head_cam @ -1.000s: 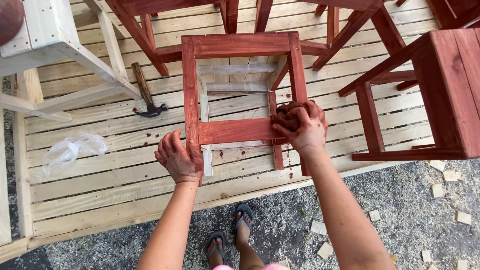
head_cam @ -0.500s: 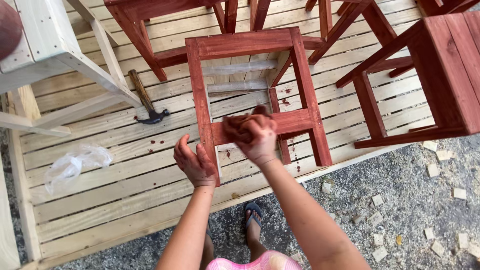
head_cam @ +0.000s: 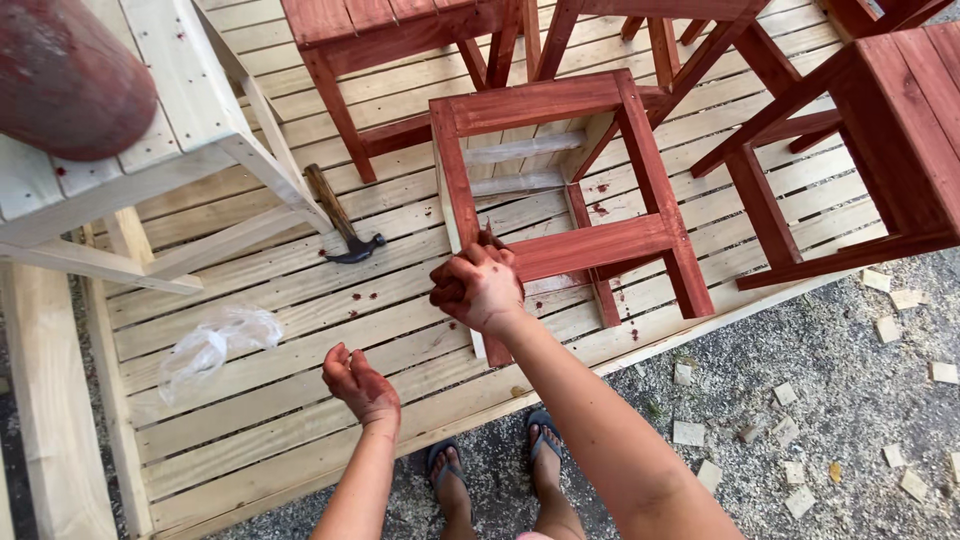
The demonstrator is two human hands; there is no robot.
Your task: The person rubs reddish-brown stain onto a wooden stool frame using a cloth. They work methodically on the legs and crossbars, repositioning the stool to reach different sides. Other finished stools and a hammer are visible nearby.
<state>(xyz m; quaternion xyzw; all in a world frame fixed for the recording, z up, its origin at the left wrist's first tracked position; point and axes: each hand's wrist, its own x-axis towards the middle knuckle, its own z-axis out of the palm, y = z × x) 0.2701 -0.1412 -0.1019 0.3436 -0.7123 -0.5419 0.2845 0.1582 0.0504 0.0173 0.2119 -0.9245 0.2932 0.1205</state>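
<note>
- My right hand (head_cam: 478, 288) is closed on a stain rag, rubbing the red stool frame's (head_cam: 560, 170) front corner.
- My left hand (head_cam: 358, 383) hangs open, empty.
- Next, I judge: working down that leg.

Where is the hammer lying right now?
The hammer lies on the pale slatted platform, between the unpainted white stool leg and the red-stained stool frame.

My arms are bare right up past the elbow, no sleeves or gloves, reddish-brown stain smeared over my left hand (head_cam: 362, 383) and right hand (head_cam: 478, 288), and dark flip-flops (head_cam: 545, 440) on my feet.
</note>
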